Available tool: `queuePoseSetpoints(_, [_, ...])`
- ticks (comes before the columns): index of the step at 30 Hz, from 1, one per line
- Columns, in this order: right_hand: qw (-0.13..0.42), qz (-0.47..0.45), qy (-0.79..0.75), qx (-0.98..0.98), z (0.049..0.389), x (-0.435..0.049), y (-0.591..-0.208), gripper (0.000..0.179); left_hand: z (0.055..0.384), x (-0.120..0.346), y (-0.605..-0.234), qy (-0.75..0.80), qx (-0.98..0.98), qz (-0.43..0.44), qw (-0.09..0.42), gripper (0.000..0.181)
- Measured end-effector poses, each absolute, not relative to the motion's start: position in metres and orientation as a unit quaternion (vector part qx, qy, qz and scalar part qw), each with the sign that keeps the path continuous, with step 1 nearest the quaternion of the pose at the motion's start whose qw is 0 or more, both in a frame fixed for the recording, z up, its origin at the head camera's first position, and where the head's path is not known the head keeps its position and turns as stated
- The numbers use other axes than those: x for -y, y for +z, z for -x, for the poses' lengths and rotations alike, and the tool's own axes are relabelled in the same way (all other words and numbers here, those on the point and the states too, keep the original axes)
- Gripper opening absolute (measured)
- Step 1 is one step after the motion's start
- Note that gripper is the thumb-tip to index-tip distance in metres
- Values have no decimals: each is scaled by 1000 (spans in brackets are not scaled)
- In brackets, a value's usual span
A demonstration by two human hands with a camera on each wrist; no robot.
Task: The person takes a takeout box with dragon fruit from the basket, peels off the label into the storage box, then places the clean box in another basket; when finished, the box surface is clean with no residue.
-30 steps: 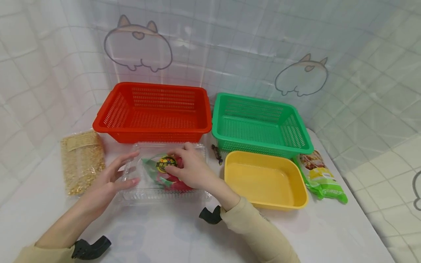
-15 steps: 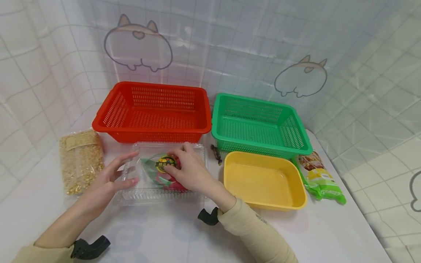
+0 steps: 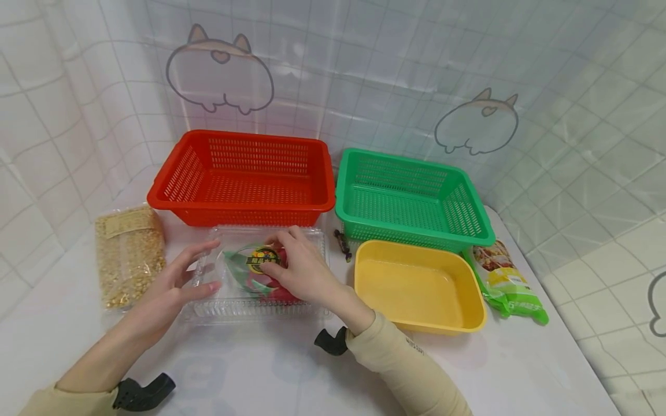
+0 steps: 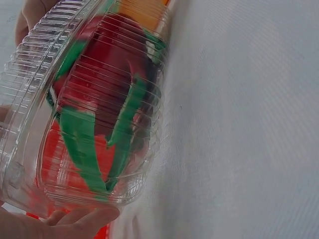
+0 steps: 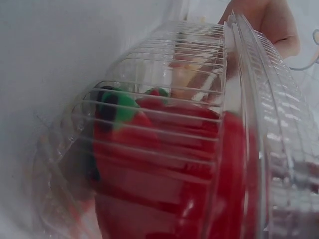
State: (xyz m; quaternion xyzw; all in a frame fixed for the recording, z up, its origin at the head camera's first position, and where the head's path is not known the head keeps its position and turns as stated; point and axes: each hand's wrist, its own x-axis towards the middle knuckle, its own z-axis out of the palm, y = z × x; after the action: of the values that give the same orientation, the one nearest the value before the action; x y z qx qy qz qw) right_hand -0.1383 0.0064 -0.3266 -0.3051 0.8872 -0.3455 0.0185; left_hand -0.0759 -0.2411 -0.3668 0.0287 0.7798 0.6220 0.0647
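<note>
A clear plastic clamshell box (image 3: 208,309) stands on the white table, with a red dragon fruit with green scales (image 4: 112,64) inside. A round black-and-yellow sticker (image 3: 260,254) marks its lid. My left hand (image 3: 166,286) is at the box's left end, thumb and fingers spread apart and touching the edge; the left wrist view shows its fingertips against the box's end. My right hand (image 3: 304,268) rests on top of the lid, with the thumb over the sticker and the fingers loosely bent above the fruit. Both wrists wear dark camera mounts.
Behind the box sits a red basket (image 3: 250,209), with a green basket (image 3: 416,236) to its right. A yellow tub (image 3: 416,323) is right of my hand. Small dark brown pieces (image 3: 341,244) lie between. A grain bag (image 3: 130,254) is at left, a green food packet (image 3: 512,289) at right.
</note>
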Motion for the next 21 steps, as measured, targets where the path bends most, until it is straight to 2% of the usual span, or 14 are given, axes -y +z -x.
queuePoseSetpoints(5, [34,298,-345,-889,140,-7,-325,38,76,241,-367,621,-780,-27,66,70])
queuePoseSetpoints(21, [51,296,-376,-877,144,-8,-325,30,77,240,-367,620,-782,-25,63,70])
